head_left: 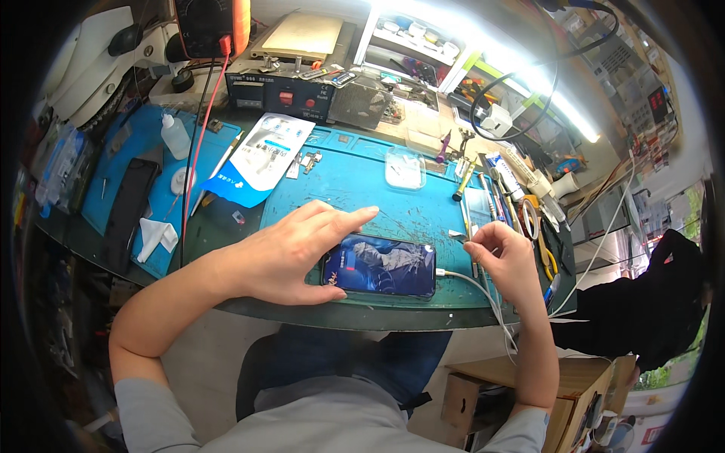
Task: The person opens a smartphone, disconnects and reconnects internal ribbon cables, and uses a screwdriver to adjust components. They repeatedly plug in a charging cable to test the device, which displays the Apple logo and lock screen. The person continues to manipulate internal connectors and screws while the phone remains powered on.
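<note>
A smartphone (389, 264) lies on the blue work mat with its screen lit, showing a dark blue picture with a pale shape. A white charging cable (453, 275) is plugged into its right end. My left hand (291, 253) is open around the phone's left end, the thumb by the near corner and the index finger stretched out past the far edge. To the right of the phone, my right hand (502, 257) has thumb and forefinger pinched together. A small white piece (456, 234) with a dark edge sticks out from those fingertips; its kind is unclear.
Screwdrivers, pliers (550, 260) and other tools crowd the mat's right side. A clear plastic box (405, 169) stands beyond the phone. At left are a white-and-blue pouch (260, 158), a dark phone (130, 211) and a squeeze bottle (175, 136). A multimeter (208, 26) hangs above.
</note>
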Demonstrator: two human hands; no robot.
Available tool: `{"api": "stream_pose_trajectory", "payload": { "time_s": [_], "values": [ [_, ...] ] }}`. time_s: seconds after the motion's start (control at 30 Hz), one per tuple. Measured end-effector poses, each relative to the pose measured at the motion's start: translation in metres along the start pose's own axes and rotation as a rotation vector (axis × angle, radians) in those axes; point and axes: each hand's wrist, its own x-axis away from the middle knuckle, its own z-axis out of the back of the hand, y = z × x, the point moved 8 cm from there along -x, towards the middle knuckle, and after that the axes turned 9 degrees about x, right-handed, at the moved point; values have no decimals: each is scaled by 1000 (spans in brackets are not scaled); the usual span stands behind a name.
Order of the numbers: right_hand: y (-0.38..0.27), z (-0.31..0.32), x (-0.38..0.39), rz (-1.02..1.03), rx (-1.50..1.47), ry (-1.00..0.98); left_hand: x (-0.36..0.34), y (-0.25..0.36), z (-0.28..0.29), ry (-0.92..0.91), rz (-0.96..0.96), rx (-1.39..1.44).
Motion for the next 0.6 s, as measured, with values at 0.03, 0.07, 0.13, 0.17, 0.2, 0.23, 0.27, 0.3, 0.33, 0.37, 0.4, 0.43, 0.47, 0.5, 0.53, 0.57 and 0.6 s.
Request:
{"api": "stream_pose_trajectory", "payload": {
  "time_s": [0.03,0.07,0.13,0.17,0.2,0.23,0.27,0.3,0.33,0.37,0.4,0.43,0.47,0.5,0.53,0.57,0.6],
  "values": [
    [-5,-1,5,36,17,3,0,3,0,5,-12,-30],
    [-5,-5,9,35,-64,-3,1,6,0,10,-24,-61],
    [3,-15,19,22,-221,0,-2,10,-3,28,-58,-106],
    [3,-24,21,40,-363,-28,-3,13,-3,38,-73,-130],
    [0,-28,22,8,-396,-65,-3,13,-3,45,-69,-136],
    [-2,-33,22,-24,-429,-102,-3,14,-2,52,-65,-141],
    [-5,-36,24,-57,-461,-139,-3,14,-2,59,-62,-145],
    [-8,-37,21,-72,-426,-134,-3,16,-1,60,-72,-158],
    [-10,-37,19,-66,-441,-149,-3,17,-1,60,-82,-171],
    [-11,-37,18,-60,-455,-164,-3,19,0,60,-93,-183],
    [-12,-37,17,-55,-466,-180,-2,20,-1,60,-107,-202],
    [-6,-40,14,-1,-458,-165,-2,21,-2,60,-122,-221],
    [-5,-41,15,-10,-450,-170,-2,21,-2,59,-136,-240],
    [-3,-42,16,-22,-442,-177,-2,20,-2,65,-145,-241],
    [-3,-42,17,-33,-435,-183,-2,19,-3,70,-153,-242],
    [-7,-41,18,-33,-425,-214,-2,19,-2,75,-161,-242],
    [-9,-41,20,-40,-435,-215,-3,18,-2,76,-157,-237]
  ]
}}
